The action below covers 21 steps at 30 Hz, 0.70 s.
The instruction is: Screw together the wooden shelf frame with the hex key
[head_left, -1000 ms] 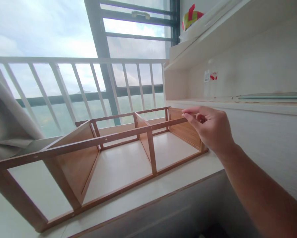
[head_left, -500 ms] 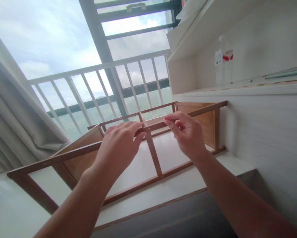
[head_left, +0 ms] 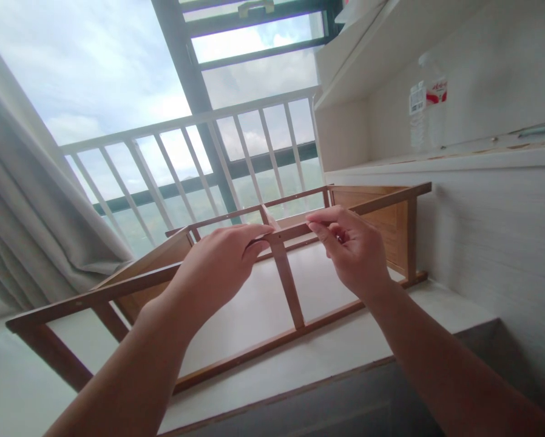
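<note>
A brown wooden shelf frame [head_left: 291,291] lies on its side on the white window ledge [head_left: 327,346], with three open bays. My left hand [head_left: 218,267] rests on the frame's upper front rail, fingers wrapped over it near the middle divider. My right hand [head_left: 352,249] pinches the same rail just right of that divider, thumb and forefinger closed on the wood.
A white railing [head_left: 186,152] and dark window frame stand behind the frame. A grey curtain [head_left: 31,218] hangs at left. White built-in shelves at right hold a clear water bottle [head_left: 425,106]. The ledge's front edge drops off below.
A second ago only my right hand was at the rail. My left hand has come up and settled on it. The view has shifted slightly right since half a second ago.
</note>
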Tool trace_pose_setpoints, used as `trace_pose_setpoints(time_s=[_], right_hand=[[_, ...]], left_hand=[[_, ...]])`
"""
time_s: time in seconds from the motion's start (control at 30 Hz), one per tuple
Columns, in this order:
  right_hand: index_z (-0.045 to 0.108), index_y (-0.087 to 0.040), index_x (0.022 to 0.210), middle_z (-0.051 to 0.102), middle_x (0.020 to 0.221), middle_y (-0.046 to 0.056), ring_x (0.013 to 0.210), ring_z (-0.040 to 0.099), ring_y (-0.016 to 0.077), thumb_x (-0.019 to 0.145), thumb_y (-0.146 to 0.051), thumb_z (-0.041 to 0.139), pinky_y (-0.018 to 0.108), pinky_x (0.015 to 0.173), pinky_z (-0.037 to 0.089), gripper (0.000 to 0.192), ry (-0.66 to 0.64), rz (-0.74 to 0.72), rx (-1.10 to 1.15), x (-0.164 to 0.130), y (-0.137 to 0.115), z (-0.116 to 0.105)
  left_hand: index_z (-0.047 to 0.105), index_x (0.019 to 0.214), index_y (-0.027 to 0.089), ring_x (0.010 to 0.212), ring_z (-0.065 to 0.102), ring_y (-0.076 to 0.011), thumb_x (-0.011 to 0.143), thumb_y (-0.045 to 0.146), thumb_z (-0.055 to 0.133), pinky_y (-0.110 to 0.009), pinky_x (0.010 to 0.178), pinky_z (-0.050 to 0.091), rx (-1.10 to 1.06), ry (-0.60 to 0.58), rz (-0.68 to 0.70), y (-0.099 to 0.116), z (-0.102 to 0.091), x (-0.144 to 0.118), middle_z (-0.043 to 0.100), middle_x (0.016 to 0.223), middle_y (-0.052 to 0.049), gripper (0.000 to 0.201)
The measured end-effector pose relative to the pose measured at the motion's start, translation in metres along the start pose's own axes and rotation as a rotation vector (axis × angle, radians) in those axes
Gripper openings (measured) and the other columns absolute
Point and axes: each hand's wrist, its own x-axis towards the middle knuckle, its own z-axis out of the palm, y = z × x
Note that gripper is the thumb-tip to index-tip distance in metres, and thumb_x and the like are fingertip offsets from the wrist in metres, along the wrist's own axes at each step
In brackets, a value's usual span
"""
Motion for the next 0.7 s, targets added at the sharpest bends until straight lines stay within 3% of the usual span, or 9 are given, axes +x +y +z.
trace_pose_setpoints(time_s=[0.17, 0.37, 0.7], right_hand=[[0.075, -0.026, 0.100, 0.075, 0.094, 0.000, 0.065, 0.062, 0.0115, 0.100, -0.032, 0.065, 0.027, 0.052, 0.044, 0.011, 0.004, 0.010, 0.001, -0.001, 0.000, 0.002], [0.076, -0.026, 0.100, 0.075, 0.096, 0.000, 0.062, 0.060, 0.0104, 0.099, -0.031, 0.066, 0.026, 0.049, 0.041, 0.011, -0.030, 0.031, 0.029, -0.006, -0.003, 0.004], [0.079, -0.027, 0.102, 0.076, 0.102, 0.000, 0.053, 0.054, 0.0070, 0.097, -0.026, 0.068, 0.025, 0.045, 0.040, 0.012, -0.105, 0.056, 0.207, -0.013, -0.009, 0.014]], left_hand=[[0.068, 0.135, 0.035, 0.118, 0.071, -0.0299, 0.102, 0.034, 0.053, -0.042, 0.096, 0.051, 0.024, -0.004, -0.004, 0.003, -0.001, -0.002, 0.075, 0.131, 0.001, 0.037], [0.067, 0.134, 0.041, 0.106, 0.075, -0.0300, 0.102, 0.032, 0.052, -0.042, 0.091, 0.053, 0.083, -0.005, 0.007, 0.003, 0.001, -0.001, 0.080, 0.120, 0.000, 0.037], [0.067, 0.133, 0.046, 0.108, 0.075, -0.0288, 0.101, 0.031, 0.053, -0.038, 0.084, 0.052, 0.039, -0.006, -0.006, 0.004, 0.002, -0.002, 0.078, 0.125, 0.004, 0.038]])
